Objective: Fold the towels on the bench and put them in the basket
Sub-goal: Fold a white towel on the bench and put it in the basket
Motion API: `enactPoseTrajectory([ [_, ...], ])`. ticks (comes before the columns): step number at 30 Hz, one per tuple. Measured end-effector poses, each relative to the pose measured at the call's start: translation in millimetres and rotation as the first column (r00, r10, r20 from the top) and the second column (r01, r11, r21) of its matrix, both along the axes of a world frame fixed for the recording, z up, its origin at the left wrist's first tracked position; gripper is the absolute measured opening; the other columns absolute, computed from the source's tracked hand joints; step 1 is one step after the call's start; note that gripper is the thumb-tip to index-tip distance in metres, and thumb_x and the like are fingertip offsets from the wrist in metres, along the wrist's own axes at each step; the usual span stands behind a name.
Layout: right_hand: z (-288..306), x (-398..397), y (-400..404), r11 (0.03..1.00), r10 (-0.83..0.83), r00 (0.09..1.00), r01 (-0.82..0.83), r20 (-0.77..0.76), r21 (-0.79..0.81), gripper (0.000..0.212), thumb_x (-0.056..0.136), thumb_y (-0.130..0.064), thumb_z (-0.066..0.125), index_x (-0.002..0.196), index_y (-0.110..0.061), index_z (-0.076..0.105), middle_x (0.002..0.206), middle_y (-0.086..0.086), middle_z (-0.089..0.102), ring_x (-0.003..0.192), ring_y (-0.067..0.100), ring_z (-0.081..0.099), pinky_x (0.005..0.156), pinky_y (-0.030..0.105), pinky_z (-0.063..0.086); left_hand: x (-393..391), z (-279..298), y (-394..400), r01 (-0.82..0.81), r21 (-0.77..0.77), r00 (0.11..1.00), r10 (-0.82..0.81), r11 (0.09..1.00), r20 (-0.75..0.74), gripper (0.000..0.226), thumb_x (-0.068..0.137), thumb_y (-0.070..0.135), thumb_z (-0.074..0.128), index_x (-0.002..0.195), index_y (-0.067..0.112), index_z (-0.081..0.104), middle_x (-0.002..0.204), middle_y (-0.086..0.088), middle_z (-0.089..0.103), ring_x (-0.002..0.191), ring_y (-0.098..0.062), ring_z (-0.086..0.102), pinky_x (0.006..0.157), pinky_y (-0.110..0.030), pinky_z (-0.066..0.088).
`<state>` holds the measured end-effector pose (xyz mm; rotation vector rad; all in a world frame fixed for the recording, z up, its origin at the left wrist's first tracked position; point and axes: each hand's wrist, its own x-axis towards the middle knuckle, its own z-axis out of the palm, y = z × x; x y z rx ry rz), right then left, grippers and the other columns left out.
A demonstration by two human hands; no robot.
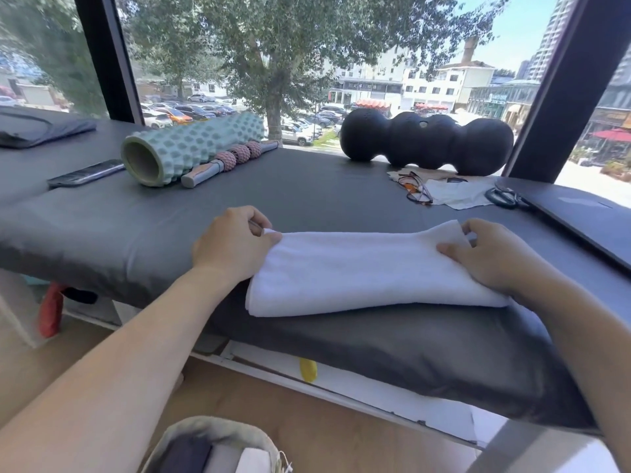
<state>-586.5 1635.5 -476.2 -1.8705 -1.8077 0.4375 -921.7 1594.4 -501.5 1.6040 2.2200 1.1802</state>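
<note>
A white towel (358, 271), folded into a long band, lies on the near part of the dark grey padded bench (307, 196). My left hand (232, 247) pinches the towel's far left corner between thumb and fingers. My right hand (491, 254) pinches the far right corner, which is lifted a little off the bench. On the floor at the bottom edge stands a grey fabric basket (218, 435) with folded dark, grey and white cloths in it.
Along the bench's far side lie a phone (85, 172), a mint foam roller (184, 148), a pink massage stick (228, 160), a black peanut roller (426, 141), glasses (415, 187) on a cloth, scissors (505, 198) and a dark laptop (580, 216). Window glass stands behind.
</note>
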Motion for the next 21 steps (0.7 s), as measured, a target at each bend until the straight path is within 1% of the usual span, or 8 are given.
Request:
enactPoseTrajectory([
  [4, 6.6, -0.6, 0.2, 1.0, -0.014, 0.999, 0.014, 0.038, -0.022, 0.037, 0.101, -0.038, 0.052, 0.131, -0.016, 0.054, 0.129, 0.013, 0.057, 0.097, 0.027, 0.049, 0.079, 0.032, 0.035, 3.0, 2.6, -3.6, -0.017, -0.022, 0.997, 0.016, 1.0, -0.069, 0.007, 0.091, 0.04, 0.068, 0.092, 0.033, 0.068, 0.085, 0.021, 0.062, 0.093, -0.016, 0.06, 0.079, -0.033, 0.043],
  [7, 8.8, -3.5, -2.3, 0.999, -0.008, 1.0, 0.009, 0.015, -0.038, 0.041, 0.101, -0.042, 0.048, 0.132, -0.017, 0.057, 0.134, 0.011, 0.056, 0.101, 0.027, 0.051, 0.08, 0.032, 0.036, 0.4, 3.8, -3.6, -0.026, -0.021, 0.997, 0.025, 0.999, -0.078, 0.006, 0.094, 0.035, 0.065, 0.096, 0.035, 0.07, 0.091, 0.02, 0.065, 0.098, -0.016, 0.061, 0.087, -0.037, 0.046],
  [11, 18.8, 4.9, -13.9, 0.989, 0.024, 0.971, -0.057, -0.238, -0.136, 0.052, 0.093, -0.053, 0.06, 0.138, -0.026, 0.054, 0.122, 0.003, 0.061, 0.093, 0.025, 0.057, 0.075, 0.035, 0.048, 1.0, 5.2, -7.0, -0.048, -0.023, 0.989, 0.045, 0.999, -0.144, 0.012, 0.095, 0.029, 0.063, 0.104, 0.035, 0.069, 0.102, 0.015, 0.07, 0.106, -0.02, 0.063, 0.084, -0.035, 0.045],
  [14, 20.5, 21.0, -22.0, 0.979, 0.022, 0.904, -0.107, -0.428, -0.176, 0.062, 0.089, -0.035, 0.073, 0.145, -0.03, 0.046, 0.119, 0.013, 0.064, 0.085, 0.027, 0.06, 0.072, 0.037, 0.053, 9.4, 14.5, -16.2, -0.013, 0.032, 0.975, 0.02, 0.999, -0.223, 0.025, 0.095, 0.032, 0.064, 0.12, 0.033, 0.066, 0.12, 0.012, 0.068, 0.115, -0.021, 0.061, 0.09, -0.039, 0.043],
  [16, 12.4, 26.1, -23.0, 0.987, 0.018, 0.903, -0.083, -0.429, -0.134, 0.064, 0.089, -0.015, 0.074, 0.145, -0.026, 0.046, 0.113, 0.015, 0.065, 0.08, 0.025, 0.06, 0.066, 0.034, 0.051, 24.5, 25.0, -26.5, 0.178, 0.142, 0.948, -0.131, 0.974, -0.291, 0.032, 0.095, 0.043, 0.063, 0.126, 0.034, 0.064, 0.126, 0.012, 0.065, 0.118, -0.017, 0.059, 0.099, -0.041, 0.045],
  [17, 7.4, 26.7, -22.2, 0.994, 0.019, 0.92, -0.059, -0.391, -0.092, 0.062, 0.089, -0.01, 0.073, 0.144, -0.025, 0.048, 0.107, 0.012, 0.067, 0.078, 0.024, 0.06, 0.065, 0.033, 0.049, 35.5, 28.3, -32.7, 0.319, 0.122, 0.909, -0.266, 0.94, -0.32, 0.037, 0.095, 0.049, 0.06, 0.129, 0.035, 0.062, 0.133, 0.015, 0.061, 0.124, -0.013, 0.055, 0.105, -0.04, 0.043],
  [19, 0.7, 26.7, -20.3, 1.0, 0.024, 0.959, -0.026, -0.282, -0.005, 0.057, 0.089, -0.009, 0.072, 0.139, -0.025, 0.052, 0.098, 0.005, 0.068, 0.078, 0.019, 0.06, 0.066, 0.029, 0.045, 60.6, 23.0, -43.7, 0.492, -0.111, 0.808, -0.501, 0.863, -0.31, 0.053, 0.094, 0.064, 0.046, 0.141, 0.04, 0.051, 0.151, 0.022, 0.043, 0.142, -0.004, 0.036, 0.119, -0.033, 0.027],
  [21, -0.3, 28.2, -18.4, 0.999, 0.007, 0.976, 0.003, -0.22, 0.043, 0.051, 0.088, -0.01, 0.072, 0.133, -0.026, 0.056, 0.094, -0.001, 0.068, 0.079, 0.015, 0.059, 0.065, 0.027, 0.041, 76.3, 5.6, -46.3, 0.47, -0.365, 0.716, -0.589, 0.804, -0.376, 0.07, 0.091, 0.075, 0.025, 0.154, 0.044, 0.028, 0.165, 0.021, 0.016, 0.152, -0.001, 0.008, 0.125, -0.034, 0.005],
])
